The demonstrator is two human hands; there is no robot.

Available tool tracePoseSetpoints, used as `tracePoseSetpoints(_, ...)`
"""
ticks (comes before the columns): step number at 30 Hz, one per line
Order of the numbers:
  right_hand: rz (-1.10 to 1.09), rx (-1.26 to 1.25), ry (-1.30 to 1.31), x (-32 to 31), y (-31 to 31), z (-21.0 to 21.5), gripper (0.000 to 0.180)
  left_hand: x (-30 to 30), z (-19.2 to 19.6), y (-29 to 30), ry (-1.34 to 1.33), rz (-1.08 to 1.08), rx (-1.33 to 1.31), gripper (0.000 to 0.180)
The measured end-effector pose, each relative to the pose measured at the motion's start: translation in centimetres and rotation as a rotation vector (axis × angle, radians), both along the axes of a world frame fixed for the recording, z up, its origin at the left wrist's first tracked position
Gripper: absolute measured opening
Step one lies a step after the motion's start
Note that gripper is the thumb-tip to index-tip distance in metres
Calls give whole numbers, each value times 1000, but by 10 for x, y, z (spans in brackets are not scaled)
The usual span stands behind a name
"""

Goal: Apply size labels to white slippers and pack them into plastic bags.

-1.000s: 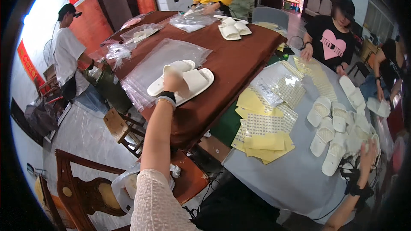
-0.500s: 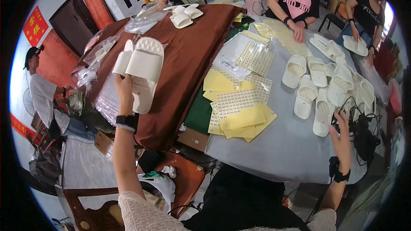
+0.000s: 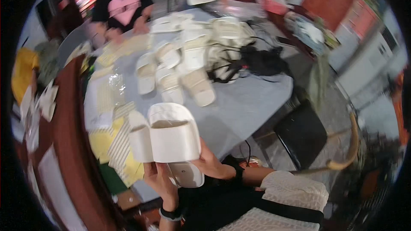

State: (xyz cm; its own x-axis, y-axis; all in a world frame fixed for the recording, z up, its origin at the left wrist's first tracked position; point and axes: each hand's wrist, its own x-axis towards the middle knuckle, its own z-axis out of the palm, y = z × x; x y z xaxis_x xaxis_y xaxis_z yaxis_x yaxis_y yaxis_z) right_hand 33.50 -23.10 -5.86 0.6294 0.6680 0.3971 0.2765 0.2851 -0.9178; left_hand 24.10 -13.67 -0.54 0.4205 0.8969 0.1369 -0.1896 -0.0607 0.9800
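Note:
A pair of white slippers point(image 3: 173, 139) is held up close in front of my chest, soles toward me, over the near edge of the grey table point(image 3: 252, 98). My left hand point(image 3: 160, 182), with a black wristband, grips them from below. My right hand point(image 3: 212, 162), also with a black wristband and a white knit sleeve behind it, holds the right side of the larger-looking slipper. The second slipper point(image 3: 139, 141) sits just left of the first.
Several more white slippers point(image 3: 188, 66) lie on the grey table, with yellow sheets point(image 3: 105, 139), clear bags and a black tangle of cables point(image 3: 261, 62). A person in a black shirt point(image 3: 122, 6) sits across. A black chair point(image 3: 302, 132) stands right; a red-brown table point(image 3: 68, 145) lies left.
My left hand has brought the slippers from above the red-brown table to in front of my chest. My right hand has come over and taken hold too. The view has swung right.

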Motion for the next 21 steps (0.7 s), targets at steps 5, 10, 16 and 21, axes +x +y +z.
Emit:
tracePoseSetpoints(5, -238, -427, 6, 83, -32, -12, 65, 6, -21, 14, 493, -527, 23, 38)
tracePoseSetpoints(10, -337, -501, -435, 104, -48, -47, 58, -94, 31, 91, 788, -49, 516, 40)
tracePoseSetpoints(16, -314, -574, -356, 100, -64, -12, 47, -277, 21, 211, 2038, 162, 1141, 57)
tracePoseSetpoints(21, -292, -574, -330, 116, -65, -18, 42, -326, 40, 239, 1927, 473, 440, 87)
